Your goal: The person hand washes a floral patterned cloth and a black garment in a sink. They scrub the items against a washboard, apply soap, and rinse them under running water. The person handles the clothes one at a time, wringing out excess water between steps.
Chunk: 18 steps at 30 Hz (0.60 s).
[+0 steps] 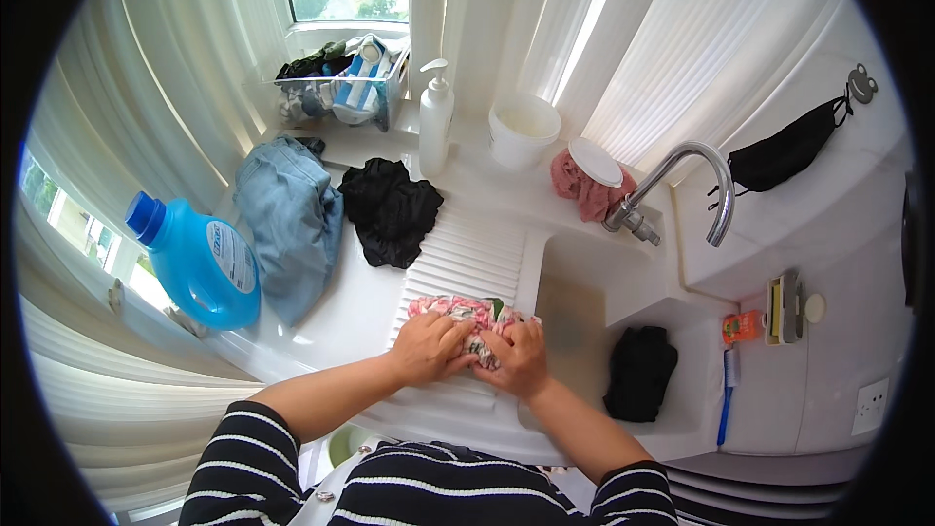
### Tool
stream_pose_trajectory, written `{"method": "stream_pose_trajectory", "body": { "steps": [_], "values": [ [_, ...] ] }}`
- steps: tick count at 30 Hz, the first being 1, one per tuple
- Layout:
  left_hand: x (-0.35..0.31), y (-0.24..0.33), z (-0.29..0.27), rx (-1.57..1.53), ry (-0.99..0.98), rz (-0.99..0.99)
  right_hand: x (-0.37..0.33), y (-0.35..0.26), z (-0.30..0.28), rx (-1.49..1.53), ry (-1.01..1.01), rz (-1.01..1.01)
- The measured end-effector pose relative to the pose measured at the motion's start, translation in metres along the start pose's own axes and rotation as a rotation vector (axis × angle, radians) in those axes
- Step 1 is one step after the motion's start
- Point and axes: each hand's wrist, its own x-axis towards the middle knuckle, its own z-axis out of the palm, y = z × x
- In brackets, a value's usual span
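A pink, white and green patterned cloth lies bunched on the ribbed washboard beside the sink. My left hand grips its left part with curled fingers. On its right end, my right hand is closed round the fabric, the two hands nearly touching. Beyond them, a crumpled black garment rests partly on the washboard's upper left edge. Another black cloth sits in the sink basin, right of my right hand.
Left stand a blue detergent bottle and a heap of light blue denim. Behind are a white pump bottle, a white tub and a pink cloth. The curved faucet overhangs the sink; a blue-handled brush is at right.
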Motion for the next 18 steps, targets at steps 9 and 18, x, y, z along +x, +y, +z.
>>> {"method": "stream_pose_trajectory", "body": {
  "steps": [9, 18],
  "values": [
    [0.09, -0.05, 0.02, 0.212, 0.019, -0.465, 0.077, 0.081, 0.042, 0.287, -0.269, 0.662],
    [0.032, -0.024, 0.009, -0.085, 0.071, -0.124, 0.032, 0.025, 0.022, 0.241, -0.018, 0.025]
  ]
}}
